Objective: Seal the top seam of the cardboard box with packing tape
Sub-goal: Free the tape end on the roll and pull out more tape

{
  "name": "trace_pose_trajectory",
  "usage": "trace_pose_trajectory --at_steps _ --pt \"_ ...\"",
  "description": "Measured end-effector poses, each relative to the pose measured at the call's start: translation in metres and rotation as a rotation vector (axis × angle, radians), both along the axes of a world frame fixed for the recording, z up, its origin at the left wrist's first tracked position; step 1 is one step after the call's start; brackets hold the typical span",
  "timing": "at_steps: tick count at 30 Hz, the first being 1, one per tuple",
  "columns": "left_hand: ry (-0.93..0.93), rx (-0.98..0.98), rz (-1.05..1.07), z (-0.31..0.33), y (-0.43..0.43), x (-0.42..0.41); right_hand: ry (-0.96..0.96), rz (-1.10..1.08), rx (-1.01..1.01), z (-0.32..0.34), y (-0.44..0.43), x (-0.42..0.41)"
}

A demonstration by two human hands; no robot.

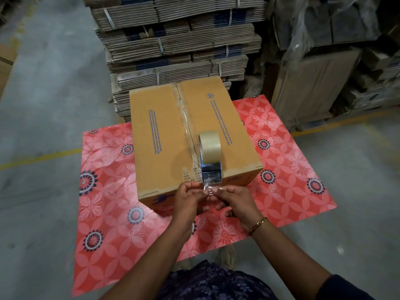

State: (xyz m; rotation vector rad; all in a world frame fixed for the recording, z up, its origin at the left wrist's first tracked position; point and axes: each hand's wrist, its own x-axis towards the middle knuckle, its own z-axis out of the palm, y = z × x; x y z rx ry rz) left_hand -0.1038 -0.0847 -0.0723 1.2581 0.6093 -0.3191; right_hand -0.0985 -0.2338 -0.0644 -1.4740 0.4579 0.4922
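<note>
Brown cardboard box (194,135) is set on the red floral counter (292,169), clear tape apparently laid along its top seam. Both the left hand (187,199) and right hand (234,201) are pinched on the loose clear tape end (208,187) below the tape dispenser (210,154); it should be kept taut, centred, then pressed down the front face.

box front face (164,197): lower middle hidden behind both hands
blue print on box top (156,132): too small and blurred to read (the line on the other flap is the same)
tape end (208,187): clear film, its edges hard to make out between the fingertips
left hand (187,201): palm side hidden, only the back shows
right hand (237,203): curled fingers partly hidden under the hand
table (104,213): near edge covered by the arms and body
flattened carton stack (173,40): cut off by the top edge
</note>
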Motion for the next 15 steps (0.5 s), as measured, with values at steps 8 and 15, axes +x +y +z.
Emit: trace_pose_trajectory --at_steps 8,15 --pt "0.121 -0.121 -0.095 0.0039 0.0004 0.0005 0.084 -0.021 0.050 0.0005 -0.0022 0.0067" --pt "0.126 -0.132 -0.098 -0.0010 -0.0007 0.0031 0.139 0.041 0.091 -0.0021 -0.0091 0.0075"
